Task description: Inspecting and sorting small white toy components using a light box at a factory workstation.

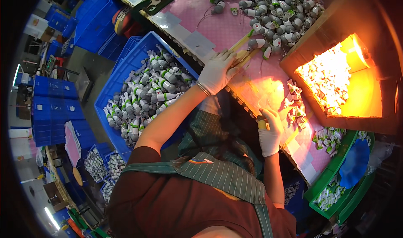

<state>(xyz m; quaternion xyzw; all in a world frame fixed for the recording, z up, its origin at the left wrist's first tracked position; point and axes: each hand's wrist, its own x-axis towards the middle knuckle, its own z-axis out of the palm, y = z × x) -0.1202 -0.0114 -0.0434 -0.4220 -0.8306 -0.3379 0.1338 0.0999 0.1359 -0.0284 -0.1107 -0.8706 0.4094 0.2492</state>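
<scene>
My left hand (217,73), in a white glove, lies on the near edge of the pink-covered table (218,30), fingers stretched toward the far side. Close to its fingertips is a yellowish strip (243,55). My right hand (270,132), also gloved, is at the table edge with its fingers curled; something small and yellow shows at them, too unclear to name. Beyond it lies a small heap of white-and-green pieces (296,105). Farther off is a large pile of small grey-and-white rounded pieces (279,15), some with thin tails.
On the left, a blue crate (105,85) holds many similar grey-and-white pieces. At the right stands a cardboard box (336,24), brightly lit inside, with small pieces in it. Below that is a green tray (333,171) with a blue dish (354,162). Blue bins (54,108) stack farther left.
</scene>
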